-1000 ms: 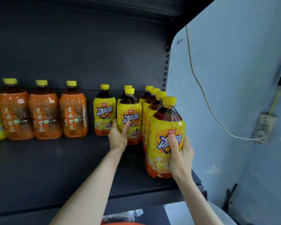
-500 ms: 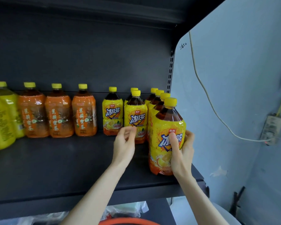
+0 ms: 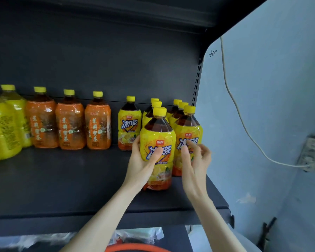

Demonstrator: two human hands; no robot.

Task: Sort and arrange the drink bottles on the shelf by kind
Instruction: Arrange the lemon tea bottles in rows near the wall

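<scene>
Two bare hands worked at the right end of the dark metal shelf [image 3: 62,182]. Left hand [image 3: 141,160] clasped the front yellow-labelled plastic iced-tea bottle [image 3: 157,142], thumb across its label; right hand [image 3: 195,157] hovered with fingers loosely spread, just beside the neighbouring yellow-capped tea bottle [image 3: 188,131].

The left hand [image 3: 144,160] reaches toward 12 o'clock, fingers curled in a grasp, thumb across the front. The right hand [image 3: 195,159] hovers at its 3 o'clock, fingers loosely spread.
</scene>
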